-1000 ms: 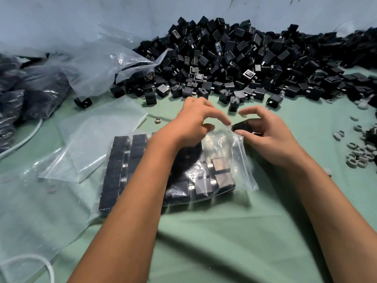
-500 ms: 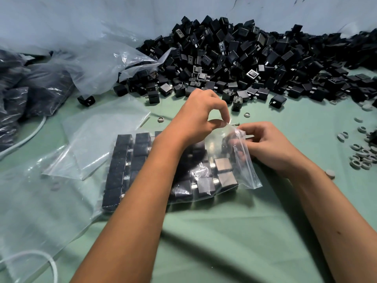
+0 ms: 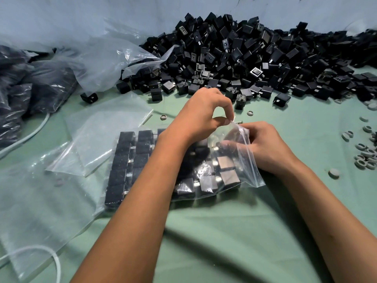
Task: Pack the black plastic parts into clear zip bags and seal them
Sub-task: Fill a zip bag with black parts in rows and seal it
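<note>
At the desk's (image 3: pixel 204 231) centre, the left hand (image 3: pixel 200 117) pinches the zip bag's (image 3: pixel 234 160) lip up while the right hand (image 3: pixel 263 146), at three o'clock, reaches inside, its grip hidden; best seat each black part (image 3: pixel 225 162) flat against its row.

Small packing workshop or factory bench, hand assembly-line kind. Desk (image 3: pixel 224 231) covered in green cloth, set against a pale bluish wall (image 3: pixel 81 13). Along the far edge, a large loose heap of identical black plastic parts (image 3: pixel 255 58), hundreds at least. Far left corner: big clear sacks (image 3: pixel 30 88) already stuffed with dark parts. Flat empty zip bags (image 3: pixel 106 127) lie left of centre. Small grey rings (image 3: pixel 365 156) scattered at the right edge. White cable (image 3: pixel 30 133) trails along the left edge. Bulk quantity and bagging stock mark this as production work, not a home.
</note>
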Motion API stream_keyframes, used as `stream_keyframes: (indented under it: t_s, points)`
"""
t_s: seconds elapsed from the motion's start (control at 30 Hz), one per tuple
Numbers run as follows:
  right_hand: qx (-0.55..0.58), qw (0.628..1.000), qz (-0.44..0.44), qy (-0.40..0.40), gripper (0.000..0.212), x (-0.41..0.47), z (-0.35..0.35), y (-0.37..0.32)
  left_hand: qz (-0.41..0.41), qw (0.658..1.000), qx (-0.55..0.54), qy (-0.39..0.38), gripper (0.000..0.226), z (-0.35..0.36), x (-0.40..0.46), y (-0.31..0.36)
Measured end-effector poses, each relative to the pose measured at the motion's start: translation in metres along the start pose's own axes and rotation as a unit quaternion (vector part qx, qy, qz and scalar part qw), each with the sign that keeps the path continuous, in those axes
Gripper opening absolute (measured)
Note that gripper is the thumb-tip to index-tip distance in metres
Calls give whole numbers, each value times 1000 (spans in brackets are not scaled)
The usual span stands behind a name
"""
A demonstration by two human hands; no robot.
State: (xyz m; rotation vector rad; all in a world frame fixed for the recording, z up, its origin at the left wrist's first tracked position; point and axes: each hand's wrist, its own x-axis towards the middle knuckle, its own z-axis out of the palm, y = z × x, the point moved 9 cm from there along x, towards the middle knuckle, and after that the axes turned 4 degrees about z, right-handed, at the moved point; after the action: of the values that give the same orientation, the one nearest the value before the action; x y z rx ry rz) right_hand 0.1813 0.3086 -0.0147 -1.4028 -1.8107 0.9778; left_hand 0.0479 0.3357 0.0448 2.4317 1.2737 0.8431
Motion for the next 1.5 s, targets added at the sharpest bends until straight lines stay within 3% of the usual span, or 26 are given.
stream_keyframes:
  t_s: [0.27,0.43,0.6,0.67,0.77,0.83,0.93,1.03,1.13,1.27,1.37,1.5]
  points:
    - [-8,1000,-7,-10,28,-1,6,-4,8,1000,2,3,8,-1,0,2]
    - [73,997,-9,-35,16,0,2,-5,8,1000,-10,10,8,-2,0,1]
    - [68,997,-12,-41,14,1,7,-5,9,1000,-9,7,9,-1,0,2]
    - [94,995,5,-22,9,3,2,2,7,1000,-16,4,9,0,0,1]
    - [109,990,44,82,4,7,-18,19,-4,1000,-11,-9,10,3,-1,-2]
    - [62,982,57,170,8,10,-34,27,-16,1000,-9,-20,10,4,-3,-6]
    - [-125,964,18,232,24,27,-47,16,-25,999,-14,-25,10,3,-3,-9]
    - [-279,943,0,183,53,57,-39,13,-24,999,-19,-25,11,2,-4,-9]
    - [-315,940,5,135,53,77,-32,19,-22,999,-28,-27,11,0,-4,-10]
    - [-220,954,-26,201,26,72,-45,11,-25,999,-41,-23,12,-2,-5,-13]
    - [-93,958,-3,273,27,48,-61,20,-28,998,-50,-23,13,-2,-5,-15]
    - [105,972,36,206,27,25,-55,35,-21,998,-54,-17,12,-5,-5,-14]
